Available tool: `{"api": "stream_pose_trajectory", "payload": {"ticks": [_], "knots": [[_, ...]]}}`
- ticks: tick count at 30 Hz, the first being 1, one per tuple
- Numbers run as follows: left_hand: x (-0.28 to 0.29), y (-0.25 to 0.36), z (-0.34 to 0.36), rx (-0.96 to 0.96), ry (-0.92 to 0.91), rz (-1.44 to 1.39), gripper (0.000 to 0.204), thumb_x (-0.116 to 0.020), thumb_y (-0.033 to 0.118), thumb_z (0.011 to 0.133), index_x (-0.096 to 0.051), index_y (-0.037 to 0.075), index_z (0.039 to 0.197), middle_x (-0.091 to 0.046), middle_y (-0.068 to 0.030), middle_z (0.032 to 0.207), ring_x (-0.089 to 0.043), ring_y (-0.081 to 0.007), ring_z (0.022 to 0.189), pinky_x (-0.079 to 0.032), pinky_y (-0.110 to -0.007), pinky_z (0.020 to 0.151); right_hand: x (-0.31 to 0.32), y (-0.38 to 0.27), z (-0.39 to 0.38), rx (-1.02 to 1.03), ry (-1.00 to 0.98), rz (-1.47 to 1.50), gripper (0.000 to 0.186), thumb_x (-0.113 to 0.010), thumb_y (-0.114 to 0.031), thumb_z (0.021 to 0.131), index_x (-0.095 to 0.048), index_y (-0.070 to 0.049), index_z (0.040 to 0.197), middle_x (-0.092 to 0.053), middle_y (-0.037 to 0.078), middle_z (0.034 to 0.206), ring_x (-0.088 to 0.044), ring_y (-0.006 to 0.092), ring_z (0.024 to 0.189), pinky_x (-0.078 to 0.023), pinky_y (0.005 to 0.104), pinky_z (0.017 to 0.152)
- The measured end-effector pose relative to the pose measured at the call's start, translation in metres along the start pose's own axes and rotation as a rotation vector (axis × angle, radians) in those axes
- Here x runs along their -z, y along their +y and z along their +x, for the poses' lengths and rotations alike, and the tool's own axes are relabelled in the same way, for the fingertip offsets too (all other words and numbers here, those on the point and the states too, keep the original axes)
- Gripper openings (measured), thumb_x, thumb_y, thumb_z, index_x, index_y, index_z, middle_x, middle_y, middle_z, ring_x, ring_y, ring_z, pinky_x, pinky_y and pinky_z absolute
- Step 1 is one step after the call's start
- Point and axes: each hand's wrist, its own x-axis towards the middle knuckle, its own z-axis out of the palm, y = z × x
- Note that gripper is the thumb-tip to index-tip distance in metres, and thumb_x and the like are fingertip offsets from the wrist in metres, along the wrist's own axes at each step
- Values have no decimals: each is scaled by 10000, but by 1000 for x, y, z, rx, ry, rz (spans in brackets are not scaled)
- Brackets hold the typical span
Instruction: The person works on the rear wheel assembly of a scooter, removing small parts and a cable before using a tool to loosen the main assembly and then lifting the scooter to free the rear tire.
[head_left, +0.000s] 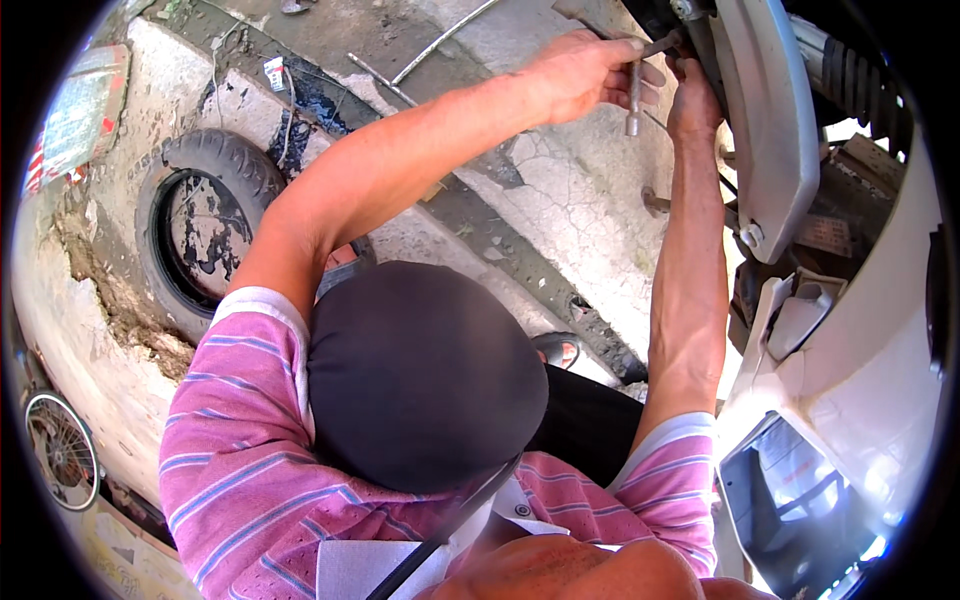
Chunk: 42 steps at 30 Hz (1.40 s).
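A single metal T-handled wrench (636, 92) sits at the top of the view against the underside of a white scooter (850, 330), its shaft hanging down. The left hand (585, 75) has its grip closed around the wrench, likely to turn it, while the right hand (693, 100) reaches up beside it at the grey fender (770, 130), its grip unclear, perhaps steadying the fitting. Behind, one worn tyre (200, 225) lies on cracked concrete ground (570, 200), and one spoked wheel (62, 450) shows at the left edge.

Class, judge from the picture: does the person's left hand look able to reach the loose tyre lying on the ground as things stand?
Probably not at once: the left hand is gripping a metal wrench up at the scooter, while the tyre lies apart, far to the left.
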Motion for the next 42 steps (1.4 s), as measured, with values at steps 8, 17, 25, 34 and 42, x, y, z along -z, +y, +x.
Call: {"api": "stream_pose_trajectory", "payload": {"ticks": [8,17,25,34,42], "knots": [[11,8,1,-483,181,1225,274,-604,264,928,-693,14,998,-668,-237,760,-661,-430,709,-524,-486,651,-4,1,0,26,-38,-3,296,-653,-18,806,-741,34,1085,-737,88,1111,-673,208,1051,-516,350,965],[17,9,-26,-409,70,1184,257,-622,237,974,-704,48,1128,-695,-112,781,-694,-196,744,-547,-359,690,15,22,15,130,-11,-159,279,-707,-78,793,-757,10,1053,-730,89,1163,-634,233,1118,-446,356,1018],[14,11,-14,-198,63,338,297,-620,282,1012,-717,22,1119,-742,-65,977,-701,-177,823,-590,-331,764,14,22,12,114,24,-140,325,-732,-86,769,-743,12,1079,-719,101,1193,-630,246,1129,-445,369,1027],[13,4,6,-119,-131,-44,307,-599,253,1039,-677,13,1213,-736,-132,1048,-713,-223,910,-579,-370,854,16,24,14,112,-30,-128,283,-711,-90,783,-760,-4,1048,-734,106,1157,-632,261,1129,-445,382,1029],[13,-15,23,-32,-60,-448,292,-565,222,1053,-632,11,1244,-724,-179,1101,-720,-295,988,-573,-409,903,11,17,10,51,46,-119,319,-717,-65,768,-727,46,1067,-723,105,1153,-648,244,1092,-487,382,968]]}}
